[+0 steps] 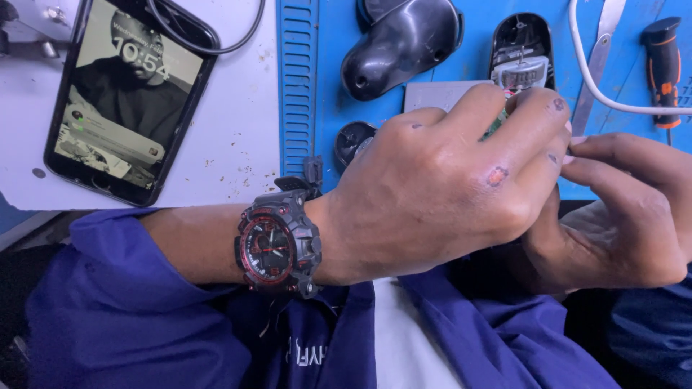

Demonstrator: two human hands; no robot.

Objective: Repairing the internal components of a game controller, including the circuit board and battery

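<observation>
Left hand (pixel 440 180): closed on a small green board (pixel 496 126), mostly hidden | Right hand (pixel 620 209): fingertips pinch at the board's edge | Board: above blue mat (pixel 346 65), near open shell (pixel 520 50) | Practice: grip board edges only, brace wrists.

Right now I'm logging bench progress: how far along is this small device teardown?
Done: the black housing lies off on the blue mat, and the opened base shell shows its insides. In hand: the left hand and right hand meet over a small green-edged part, mostly hidden. Left: both shells lie apart; the screwdriver and tweezers lie unused.
</observation>
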